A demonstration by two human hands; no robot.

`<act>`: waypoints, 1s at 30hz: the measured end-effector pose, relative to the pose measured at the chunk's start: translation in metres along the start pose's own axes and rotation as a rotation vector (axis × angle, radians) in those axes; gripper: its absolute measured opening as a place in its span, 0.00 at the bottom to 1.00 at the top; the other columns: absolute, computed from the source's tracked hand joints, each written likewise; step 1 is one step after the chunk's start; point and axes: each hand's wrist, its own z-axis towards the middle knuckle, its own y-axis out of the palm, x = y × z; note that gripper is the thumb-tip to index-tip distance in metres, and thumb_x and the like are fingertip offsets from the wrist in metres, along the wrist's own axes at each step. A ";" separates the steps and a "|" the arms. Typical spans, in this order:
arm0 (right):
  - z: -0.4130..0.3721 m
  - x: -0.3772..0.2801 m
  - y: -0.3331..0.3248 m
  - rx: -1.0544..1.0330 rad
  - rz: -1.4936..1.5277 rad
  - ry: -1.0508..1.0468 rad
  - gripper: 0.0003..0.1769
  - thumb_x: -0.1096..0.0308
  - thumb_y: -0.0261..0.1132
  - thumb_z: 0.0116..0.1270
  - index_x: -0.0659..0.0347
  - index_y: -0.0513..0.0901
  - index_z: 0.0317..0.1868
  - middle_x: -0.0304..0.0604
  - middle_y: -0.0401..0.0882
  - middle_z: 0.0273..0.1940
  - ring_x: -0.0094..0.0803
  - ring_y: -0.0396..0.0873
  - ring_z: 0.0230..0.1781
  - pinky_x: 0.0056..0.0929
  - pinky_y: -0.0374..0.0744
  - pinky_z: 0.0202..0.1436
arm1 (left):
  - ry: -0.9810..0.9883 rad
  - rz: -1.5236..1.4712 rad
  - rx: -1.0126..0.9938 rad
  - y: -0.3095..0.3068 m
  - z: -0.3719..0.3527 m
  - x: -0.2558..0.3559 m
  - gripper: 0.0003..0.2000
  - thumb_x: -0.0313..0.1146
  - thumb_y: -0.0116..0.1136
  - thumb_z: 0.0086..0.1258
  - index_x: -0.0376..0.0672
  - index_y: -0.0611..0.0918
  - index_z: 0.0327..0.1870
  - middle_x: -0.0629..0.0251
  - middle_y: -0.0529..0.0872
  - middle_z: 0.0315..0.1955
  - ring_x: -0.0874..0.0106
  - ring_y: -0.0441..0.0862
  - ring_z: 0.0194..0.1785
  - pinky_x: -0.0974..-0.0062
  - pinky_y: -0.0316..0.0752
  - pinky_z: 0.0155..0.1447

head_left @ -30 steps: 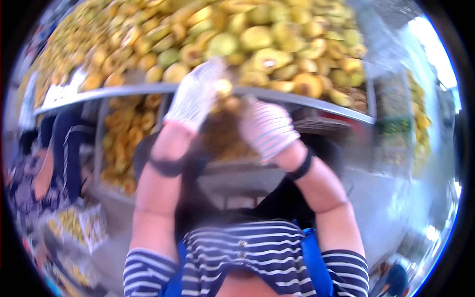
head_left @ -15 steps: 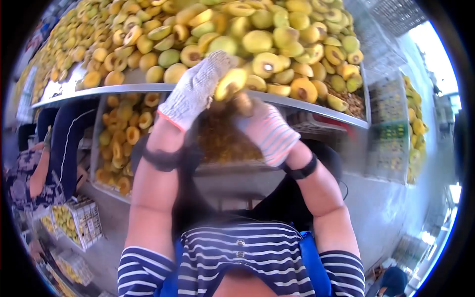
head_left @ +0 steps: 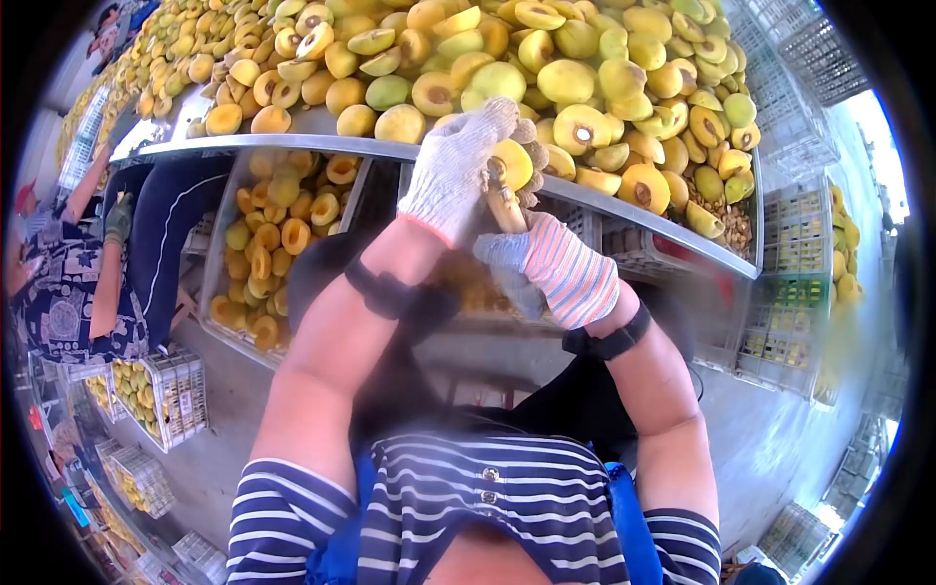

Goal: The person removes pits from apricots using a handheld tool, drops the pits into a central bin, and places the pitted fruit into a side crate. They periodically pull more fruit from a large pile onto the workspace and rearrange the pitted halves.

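Note:
My left hand, in a pale knitted glove, is closed around a yellow peach half above the near metal edge of the table. A wooden-handled tool is gripped in my right hand, which wears a glove with a striped cuff. The tool's narrow metal tip touches the near side of the peach half; its exact shape is hard to make out. Behind both hands lies a heap of halved peaches, some still with brown stones.
A metal-rimmed table carries the peaches. Under it at left stands a crate of peach halves. Stacked plastic crates stand at right. A seated person wearing a green glove is at left, with a fruit-filled white crate nearby.
Both hands and the peach half have shifted right in view as the camera turned. The tool, blurred before, now shows clearly against the fruit.

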 end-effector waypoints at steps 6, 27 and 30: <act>-0.007 -0.003 -0.009 -0.134 -0.013 0.050 0.13 0.60 0.67 0.66 0.61 0.81 0.29 0.32 0.74 0.20 0.18 0.69 0.21 0.25 0.68 0.25 | -0.073 0.064 -0.069 -0.001 -0.006 0.010 0.17 0.42 0.61 0.70 0.35 0.82 0.50 0.56 0.87 0.39 0.63 0.87 0.39 0.67 0.85 0.42; -0.027 -0.005 -0.031 -0.037 -0.411 0.025 0.15 0.58 0.70 0.55 0.60 0.82 0.37 0.33 0.76 0.25 0.21 0.73 0.23 0.25 0.71 0.27 | -0.046 -0.288 -0.107 -0.049 -0.016 0.027 0.28 0.57 0.49 0.75 0.34 0.83 0.46 0.47 0.87 0.41 0.52 0.87 0.41 0.53 0.85 0.45; -0.028 -0.008 -0.021 0.090 -0.570 0.067 0.13 0.62 0.70 0.57 0.60 0.80 0.38 0.31 0.74 0.25 0.20 0.69 0.20 0.23 0.69 0.25 | 0.165 0.030 0.206 -0.093 -0.051 0.056 0.26 0.55 0.51 0.73 0.37 0.82 0.50 0.50 0.86 0.44 0.54 0.86 0.45 0.54 0.84 0.47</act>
